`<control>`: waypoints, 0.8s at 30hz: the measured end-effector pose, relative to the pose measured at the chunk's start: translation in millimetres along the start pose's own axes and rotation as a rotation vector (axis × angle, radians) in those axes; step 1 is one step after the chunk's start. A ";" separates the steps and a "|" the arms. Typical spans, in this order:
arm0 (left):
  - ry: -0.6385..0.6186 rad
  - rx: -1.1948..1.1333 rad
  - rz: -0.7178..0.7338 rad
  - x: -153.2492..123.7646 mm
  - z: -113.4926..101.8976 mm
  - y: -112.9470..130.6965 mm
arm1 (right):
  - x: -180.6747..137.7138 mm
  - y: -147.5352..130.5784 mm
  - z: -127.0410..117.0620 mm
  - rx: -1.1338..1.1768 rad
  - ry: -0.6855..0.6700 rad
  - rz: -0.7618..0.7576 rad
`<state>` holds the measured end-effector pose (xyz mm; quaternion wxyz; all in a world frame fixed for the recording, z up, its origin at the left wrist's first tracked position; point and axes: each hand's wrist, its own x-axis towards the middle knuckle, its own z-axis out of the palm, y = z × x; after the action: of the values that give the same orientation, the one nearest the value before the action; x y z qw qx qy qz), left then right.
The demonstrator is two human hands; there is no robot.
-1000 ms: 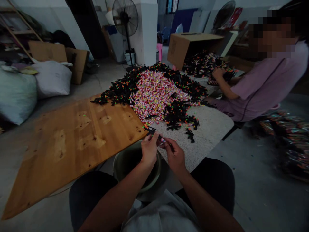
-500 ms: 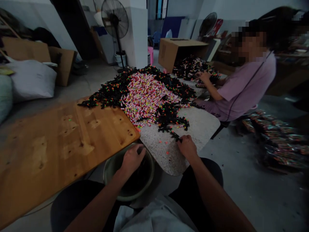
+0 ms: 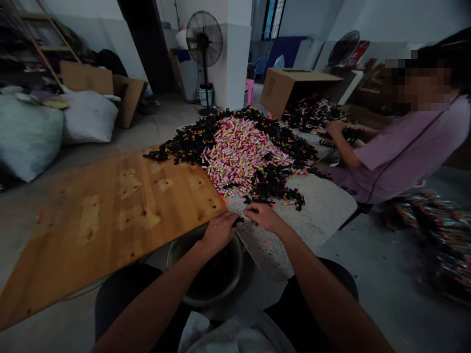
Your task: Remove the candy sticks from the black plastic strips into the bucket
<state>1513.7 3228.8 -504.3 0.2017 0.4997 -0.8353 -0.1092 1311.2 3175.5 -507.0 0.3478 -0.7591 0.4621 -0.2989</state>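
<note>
My left hand is closed on a small black plastic piece, whose end sticks out past the fingers over the bucket's edge. Close to it on the right, my right hand has its fingers pinched together; what they hold, if anything, I cannot make out. Just behind the right hand are more black pieces. Beyond lies a big heap of black pieces with orange and green tips, with a pile of small pink-and-white tubes in its middle. Below my left hand stands a round bucket, dark inside.
The wooden board lies left, the speckled tabletop right. A person in a pink shirt handles pieces by a tipped cardboard box. Bagged goods lie on the right floor; a standing fan and sacks are behind.
My right hand has moved left from the tabletop's black pieces toward my left hand. My left hand has risen from over the bucket and now shows a black piece. The view has turned left.
</note>
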 end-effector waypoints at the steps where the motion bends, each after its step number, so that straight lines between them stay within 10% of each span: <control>1: 0.048 -0.005 -0.070 -5.6 -0.9 -4.8 | 16.0 1.4 2.8 -0.084 0.074 0.048; 11: 0.212 -0.097 -0.163 -35.7 -30.7 -4.3 | 95.5 -10.5 19.3 -0.453 0.160 0.252; 18: 0.354 -0.592 -0.210 -30.9 -27.5 -6.1 | 24.1 -34.2 32.8 0.600 0.208 0.063; 24: 0.135 -1.103 -0.246 -24.8 -33.5 14.9 | -26.2 -55.4 43.6 1.001 0.139 0.036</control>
<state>1527.3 3258.4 -474.2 0.4716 0.4197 -0.5755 -0.5199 1362.1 3228.6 -491.1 0.6428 -0.4694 0.2970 -0.5275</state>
